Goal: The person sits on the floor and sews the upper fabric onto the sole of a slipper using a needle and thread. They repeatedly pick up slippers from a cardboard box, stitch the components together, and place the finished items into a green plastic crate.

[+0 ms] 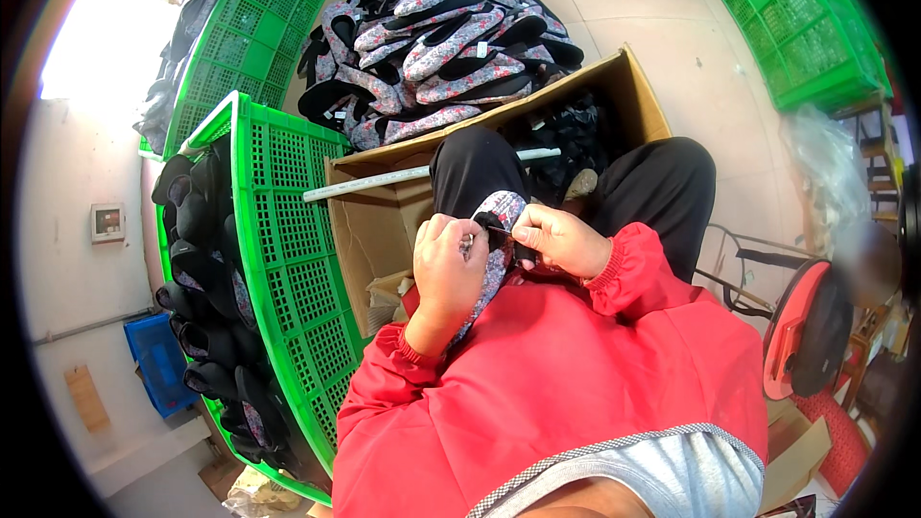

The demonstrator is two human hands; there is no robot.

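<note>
Over my lap, a floral cloth shoe (492, 280) with a black opening lies between my two hands. My left hand (447, 267) is closed around the shoe's side, its fingers curled at the dark opening. A small shiny bit shows by those fingers, too small to name. From the other side my right hand (564, 243) comes in closed, thumb and fingers pinched together at the shoe's edge. Something thin and dark sticks out of that pinch toward the left fingers; its kind cannot be made out. The shoe's lower end runs down against my red sleeve.
Before my knees stands an open cardboard box (628, 86) with black items inside and a pale rod (369, 184) across it. Behind it is a heap of floral shoes (451, 48). Green crates (288, 221) stand at left, one holding black shoes (206, 269); another crate (796, 29) is far right.
</note>
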